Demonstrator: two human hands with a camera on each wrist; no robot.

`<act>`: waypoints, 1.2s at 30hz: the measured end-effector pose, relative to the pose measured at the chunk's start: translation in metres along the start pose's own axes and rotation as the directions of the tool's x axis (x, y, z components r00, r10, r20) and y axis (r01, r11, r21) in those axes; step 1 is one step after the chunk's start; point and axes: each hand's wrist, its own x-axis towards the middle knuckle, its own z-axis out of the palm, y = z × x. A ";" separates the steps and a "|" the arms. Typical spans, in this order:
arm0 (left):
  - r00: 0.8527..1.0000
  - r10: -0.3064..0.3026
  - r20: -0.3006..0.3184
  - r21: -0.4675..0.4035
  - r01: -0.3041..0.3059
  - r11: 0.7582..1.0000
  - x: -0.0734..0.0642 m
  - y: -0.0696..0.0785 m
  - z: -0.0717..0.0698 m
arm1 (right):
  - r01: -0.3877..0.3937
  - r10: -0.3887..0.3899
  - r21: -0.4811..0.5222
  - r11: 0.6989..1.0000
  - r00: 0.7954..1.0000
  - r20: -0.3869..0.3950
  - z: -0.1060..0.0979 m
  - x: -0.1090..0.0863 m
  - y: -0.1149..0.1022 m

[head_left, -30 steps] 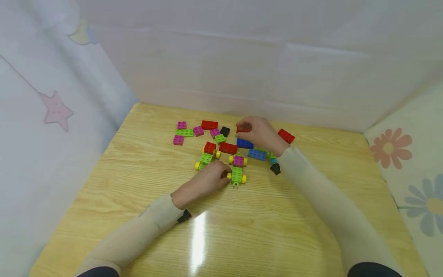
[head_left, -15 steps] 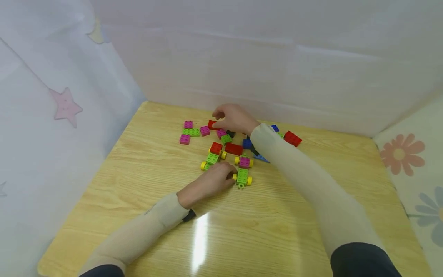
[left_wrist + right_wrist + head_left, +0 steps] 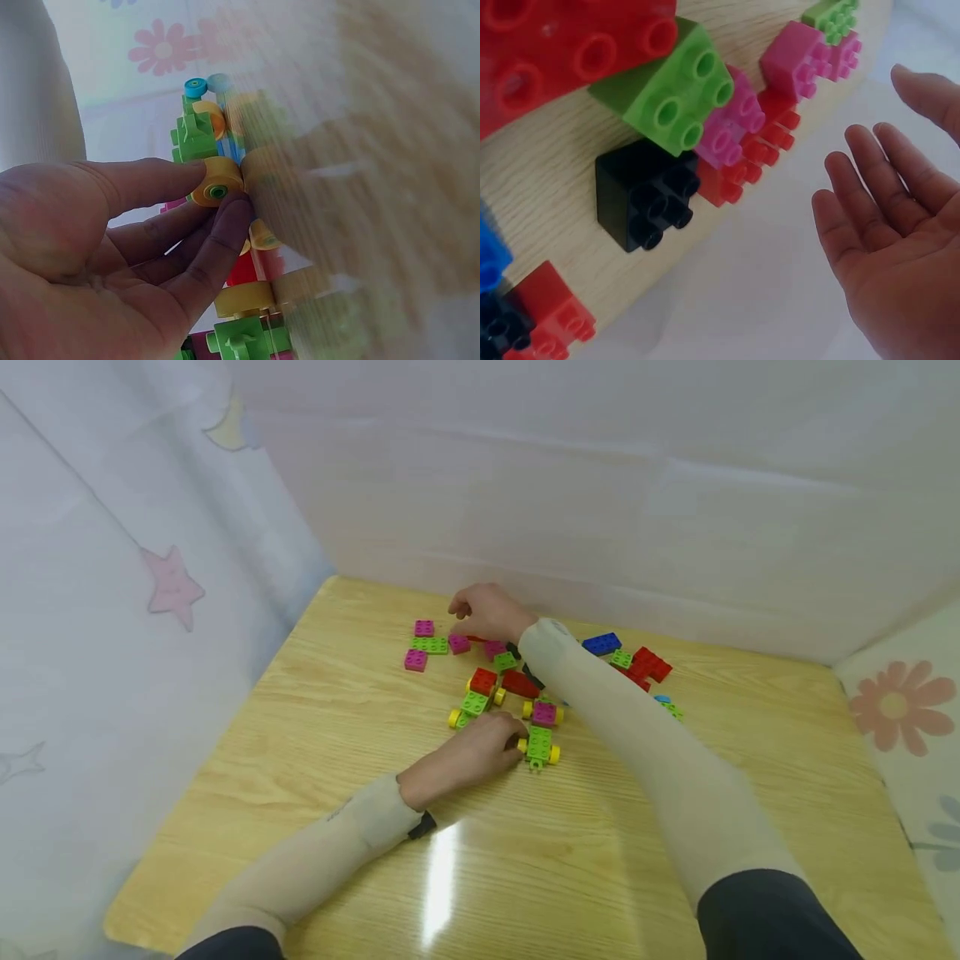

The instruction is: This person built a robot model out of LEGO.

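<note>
R-wrist cam: lg red brick (image 3: 555, 49) up-left of blk brick (image 3: 649, 195), cropped | blue brick (image 3: 489, 256) left of it, mostly cropped | R hand (image 3: 911, 255) right of it, cropped | head: far red brick (image 3: 476, 638) mostly hid by R hand

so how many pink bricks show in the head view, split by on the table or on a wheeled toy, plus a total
Square pink plastic bricks lying on the light wooden table: 4
Square pink plastic brick on the lime-green, yellow-wheeled toy: 1
Total in view: 5
</note>
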 end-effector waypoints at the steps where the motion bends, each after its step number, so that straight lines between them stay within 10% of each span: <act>1: 1.000 0.000 0.005 -0.013 0.000 1.000 -0.002 0.007 -0.005 | 0.001 -0.001 0.000 1.000 1.000 0.002 0.002 0.002 0.001; 14: 1.000 -0.016 0.025 -0.029 0.017 0.999 -0.008 0.019 -0.009 | 0.010 -0.006 -0.066 0.998 0.997 0.072 0.030 0.024 0.006; 27: 0.999 0.050 -0.020 -0.001 -0.050 0.999 0.007 -0.030 0.029 | 0.058 -0.047 -0.227 0.972 0.997 0.054 0.043 0.031 0.010; 36: 0.998 0.052 -0.020 0.005 -0.051 0.999 0.008 -0.031 0.028 | 0.056 -0.056 -0.085 0.995 0.998 0.003 0.028 0.014 0.005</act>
